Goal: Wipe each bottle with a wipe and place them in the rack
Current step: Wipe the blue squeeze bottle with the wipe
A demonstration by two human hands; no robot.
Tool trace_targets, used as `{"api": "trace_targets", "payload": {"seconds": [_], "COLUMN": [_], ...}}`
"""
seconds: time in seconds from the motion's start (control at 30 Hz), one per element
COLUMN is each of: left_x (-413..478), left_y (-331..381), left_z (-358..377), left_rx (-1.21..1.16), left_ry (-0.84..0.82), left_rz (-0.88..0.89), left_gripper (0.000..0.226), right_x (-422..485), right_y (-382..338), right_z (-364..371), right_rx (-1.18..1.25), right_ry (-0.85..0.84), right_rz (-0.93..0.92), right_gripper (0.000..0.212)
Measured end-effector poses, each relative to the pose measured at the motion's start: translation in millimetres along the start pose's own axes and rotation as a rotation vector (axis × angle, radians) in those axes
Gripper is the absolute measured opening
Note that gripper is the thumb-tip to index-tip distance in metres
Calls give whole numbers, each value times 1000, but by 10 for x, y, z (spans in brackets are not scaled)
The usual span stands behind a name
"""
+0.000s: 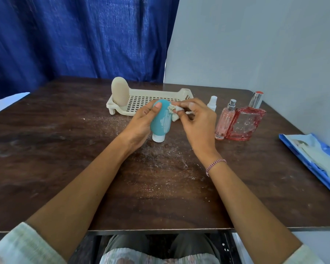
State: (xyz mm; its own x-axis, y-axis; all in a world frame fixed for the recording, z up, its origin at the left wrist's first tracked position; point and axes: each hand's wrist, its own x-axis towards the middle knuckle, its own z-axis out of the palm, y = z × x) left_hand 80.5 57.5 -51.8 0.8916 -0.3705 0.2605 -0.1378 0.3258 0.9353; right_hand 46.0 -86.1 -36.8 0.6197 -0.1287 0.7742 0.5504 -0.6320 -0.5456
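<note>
I see left hand (pixel 141 126) gripping teal plastic bottle (pixel 161 121) cap-down, just near of cream slotted plastic rack (pixel 156 91). Right hand (pixel 198 124) pinches crumpled white wipe (pixel 174 111) against its upper right; cap maybe touching dark wooden tabletop (pixel 65 149).

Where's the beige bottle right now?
In the head view, the beige bottle stands upright at the left end of the rack, behind and left of the teal bottle in the left hand.
</note>
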Motion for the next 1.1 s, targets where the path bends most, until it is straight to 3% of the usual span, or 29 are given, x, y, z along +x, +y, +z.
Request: {"api": "trace_targets", "payload": {"seconds": [0.13,0.3,0.53,0.77,1.0,1.1], "left_x": [4,-7,-21,-22,6,6], "left_y": [33,73,181,150,211,216], "left_z": [-11,21,-45,-4,-95,-110], "left_rx": [-78,-102,-167,-129,-241,-250], "left_ry": [34,4,22,-3,154,162], "left_rz": [-12,-28,17,-53,10,-1], "left_gripper": [24,22,28,25,29,30], "right_x": [-17,-10,-52,-29,-105,-109], "right_y": [-4,-29,-9,-20,-34,-49], "right_z": [-5,-4,35,10,88,99], "right_rx": [50,59,86,114,84,42], "right_ry": [-43,33,-134,-1,-253,-271], "right_rz": [16,-13,-24,5,-51,-79], "right_gripper": [12,10,14,11,17,16]}}
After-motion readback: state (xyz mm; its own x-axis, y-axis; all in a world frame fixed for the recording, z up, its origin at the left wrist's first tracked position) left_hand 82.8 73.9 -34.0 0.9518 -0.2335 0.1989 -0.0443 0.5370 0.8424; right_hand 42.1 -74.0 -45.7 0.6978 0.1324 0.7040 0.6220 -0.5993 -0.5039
